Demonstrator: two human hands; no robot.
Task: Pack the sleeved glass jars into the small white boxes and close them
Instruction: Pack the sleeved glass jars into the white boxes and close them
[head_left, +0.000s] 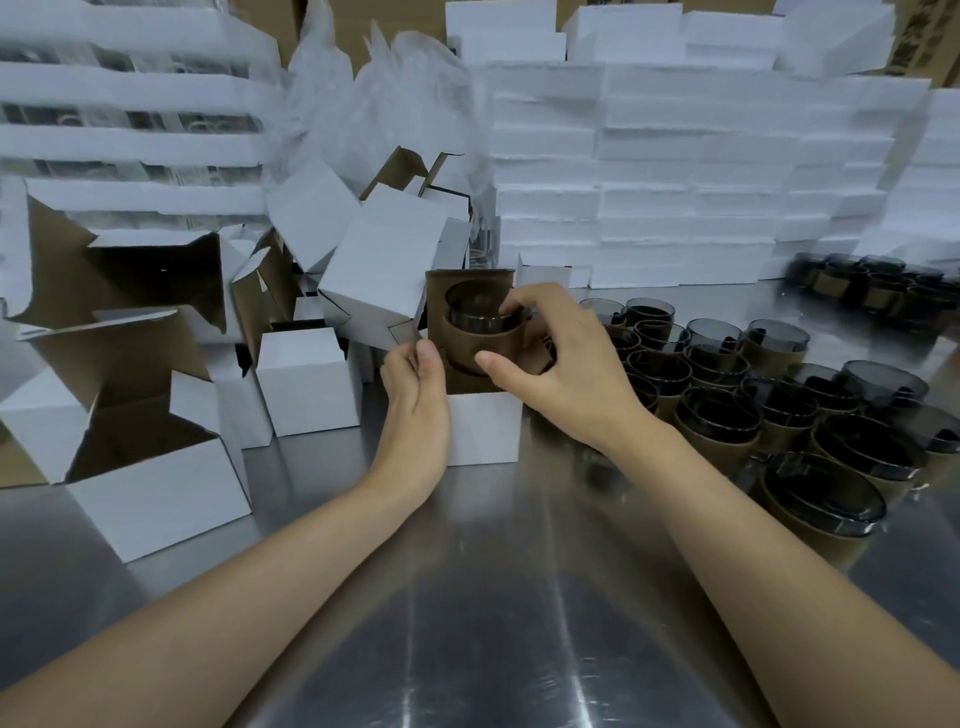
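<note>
Sleeved jar (475, 332) held in the mouth of an open small white box (483, 434), centre of a steel table (467, 597)

Right hand (566, 364) grips the jar, thumb on the brown sleeve, fingers curled over the far glass rim; the jar sits partly inside the box, its top above the white front wall and in front of the raised brown lid flap. Left hand (415, 400) pinches the box's left edge between thumb and curled fingers. Right, near to far: a packed cluster of sleeved jars (727, 400) standing upright. Left: empty boxes (156, 493) with flaps open, some tipped over. Far: stacked white boxes (675, 182) in rows, crumpled clear plastic wrap (363, 88) just left of them
</note>
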